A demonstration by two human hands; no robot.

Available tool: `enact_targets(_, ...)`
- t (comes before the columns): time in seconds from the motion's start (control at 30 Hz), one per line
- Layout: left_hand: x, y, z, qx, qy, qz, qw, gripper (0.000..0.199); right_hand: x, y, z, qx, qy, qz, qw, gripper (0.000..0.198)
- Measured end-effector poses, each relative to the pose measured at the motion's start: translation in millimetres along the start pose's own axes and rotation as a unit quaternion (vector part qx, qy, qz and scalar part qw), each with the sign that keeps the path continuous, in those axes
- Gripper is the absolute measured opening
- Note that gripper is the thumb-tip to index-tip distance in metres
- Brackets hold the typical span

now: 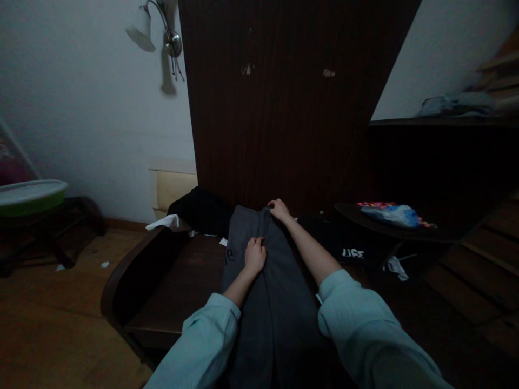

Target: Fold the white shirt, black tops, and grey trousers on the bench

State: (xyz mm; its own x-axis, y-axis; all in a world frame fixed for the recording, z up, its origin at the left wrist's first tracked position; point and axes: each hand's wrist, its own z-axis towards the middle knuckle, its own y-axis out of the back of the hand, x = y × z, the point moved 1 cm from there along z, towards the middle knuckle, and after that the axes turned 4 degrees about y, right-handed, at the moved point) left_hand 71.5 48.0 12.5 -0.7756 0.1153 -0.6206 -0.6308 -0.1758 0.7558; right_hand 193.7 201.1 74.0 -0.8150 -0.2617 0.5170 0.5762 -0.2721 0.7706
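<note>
Near the middle of the frame, one grey garment [267,292] lies lengthwise on a dark wooden surface [178,286], running from the bottom edge up toward the dark wood panel [292,102] behind it. Two hands work on it, both in pale blue sleeves. The left hand [254,255] rests on the cloth just left of centre, its fingers curled down and gathered on the fabric; whether they pinch a fold or only press on it cannot be told in the dim light. The right hand [279,209] reaches farther up, to the garment's top edge, its fingers bent over and closed on that edge.

Beside the garment's upper left lies one black garment [200,209], with one white piece of cloth [164,222] just left of it. To the right of centre, one more black item with white lettering [351,246] sits on the surface, and past it one dark rounded shelf [405,232] carries one blue and multicoloured packet [391,214]. At the upper left of the frame one wall lamp [156,29] hangs on the white wall; at the left edge one green-rimmed basin [30,195] rests on a low stand. A few small white scraps lie on the wooden floor [48,324] at lower left.
</note>
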Motion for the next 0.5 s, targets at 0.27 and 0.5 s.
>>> enact_targets(0.27, 1, -1, 0, -0.019, -0.005, -0.058, 0.998, 0.040, 23, -16, -14, 0.051, 0.026, 0.020, 0.998, 0.024)
enact_targets(0.5, 19, 2, 29, 0.029, 0.124, -0.372, 0.919, 0.032, 26, 2, -61, -0.015, 0.032, 0.041, 0.999, 0.024)
